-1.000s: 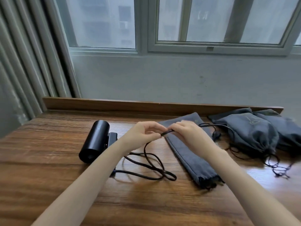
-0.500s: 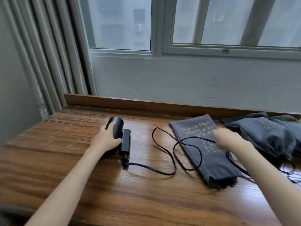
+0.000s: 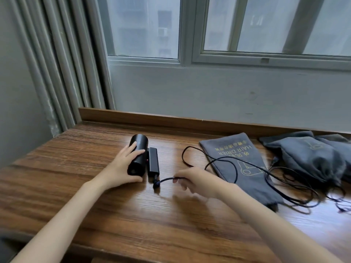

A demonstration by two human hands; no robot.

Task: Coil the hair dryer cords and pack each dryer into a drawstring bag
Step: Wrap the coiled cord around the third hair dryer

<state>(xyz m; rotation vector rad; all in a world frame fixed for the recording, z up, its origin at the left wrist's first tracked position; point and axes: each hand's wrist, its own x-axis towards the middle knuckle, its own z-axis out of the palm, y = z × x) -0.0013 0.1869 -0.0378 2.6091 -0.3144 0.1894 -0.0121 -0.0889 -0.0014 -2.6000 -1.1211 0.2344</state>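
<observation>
Left hand is gripping the dryer, fingers over its barrel; right hand is pinching the cord just beside it.

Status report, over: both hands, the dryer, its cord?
Left hand holds dryer on table. Right hand pinches cord near handle. Cord loose, trailing across flat bag.
</observation>
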